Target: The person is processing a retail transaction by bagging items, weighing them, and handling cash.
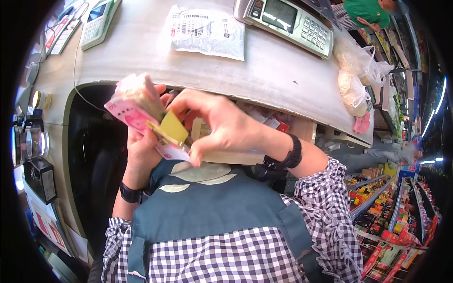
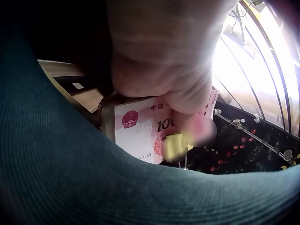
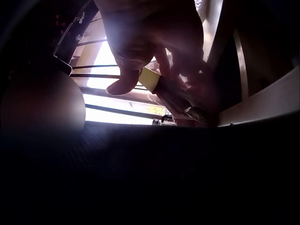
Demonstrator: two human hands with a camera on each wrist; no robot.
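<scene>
A thick stack of pink 100 banknotes [image 1: 134, 106] is gripped by my left hand [image 1: 141, 153], tilted up above the open drawer area. The left thumb lies across the front note near a yellow binder clip [image 1: 174, 127] on the stack's edge. My right hand [image 1: 226, 122] curls round the clip from the right, its fingertips partly hidden behind the stack and its thumb near the lower note corner. In the left wrist view the notes [image 2: 133, 129] show a printed 100, with the clip's thin metal handles below. The right wrist view is dark, with the clip [image 3: 150, 78] beside the thumb.
A counter [image 1: 141, 61] runs ahead, bearing a white plastic parcel [image 1: 207, 35], a grey keypad scale [image 1: 288, 23], a white calculator-like device [image 1: 97, 23] and plastic bags [image 1: 356, 70]. An open drawer [image 1: 302, 129] sits under its edge. Store shelves [image 1: 391, 207] stand right; another person [image 1: 365, 14] is beyond.
</scene>
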